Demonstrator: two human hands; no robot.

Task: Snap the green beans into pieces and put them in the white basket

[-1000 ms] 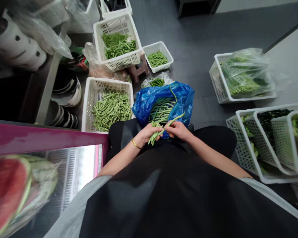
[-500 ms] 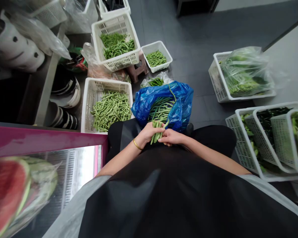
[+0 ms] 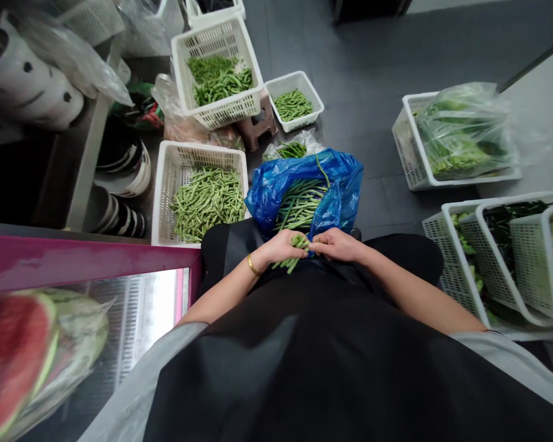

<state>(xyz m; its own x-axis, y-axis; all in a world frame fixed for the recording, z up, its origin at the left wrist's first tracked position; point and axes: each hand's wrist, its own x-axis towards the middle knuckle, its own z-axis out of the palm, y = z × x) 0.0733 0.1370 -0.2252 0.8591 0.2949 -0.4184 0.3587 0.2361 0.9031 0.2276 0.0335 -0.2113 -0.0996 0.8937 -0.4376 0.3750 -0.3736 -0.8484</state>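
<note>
Green beans point(image 3: 292, 252) lie bunched between our hands, their long axis slanting from low on our left up toward our right, closer to the left palm. Further left, a white plastic crate point(image 3: 198, 149) holds loose beans. Our left hand point(image 3: 281, 247) curls closed around the bunch; our right hand point(image 3: 338, 244) pinches its upper end. Just ahead of the right hand, a blue plastic bag point(image 3: 345, 178) holds longer beans.

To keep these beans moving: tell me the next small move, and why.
Probably let the short green beans pinched between the left hand and right hand drop into the white plastic basket just ahead of the left hand. It already holds similar short pieces, while the longer beans lie in the blue plastic bag.
</note>
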